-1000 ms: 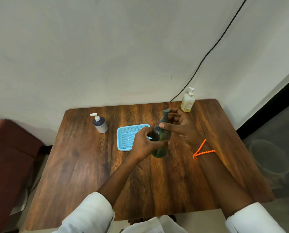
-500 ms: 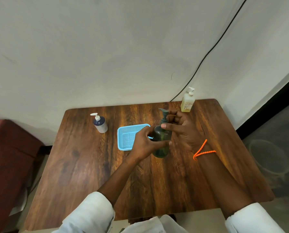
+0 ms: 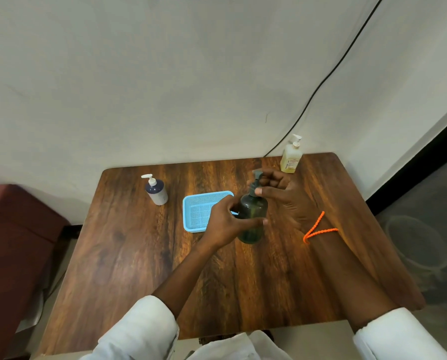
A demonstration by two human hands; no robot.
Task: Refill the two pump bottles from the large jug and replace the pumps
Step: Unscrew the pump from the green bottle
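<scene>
One dark green translucent plastic pump bottle point(image 3: 252, 219) stands upright near the middle of the brown wooden table point(image 3: 144, 255), just right of a light blue perforated plastic basket point(image 3: 200, 209). The left hand point(image 3: 228, 222) wraps its fingers and thumb round the bottle's body. The right hand point(image 3: 282, 194) pinches the dark green pump head point(image 3: 256, 179) at the bottle's neck between thumb and curled fingers; whether the pump is fully seated cannot be told from this angle. An orange braided cord point(image 3: 318, 228) circles the right wrist.

Three pump bottles show in all. The second, a small one with a dark blue upper body, pale lower body and white pump point(image 3: 156, 190), stands at the far left of the table, well apart from the basket. The third, a pale yellow bottle with a white pump point(image 3: 291, 157), stands at the far right edge near the wall; it bears a label, but the writing is too small to read.

One black cable point(image 3: 321, 84) runs down the white wall behind the table. Two white sleeves point(image 3: 144, 331) show at the near edge.
</scene>
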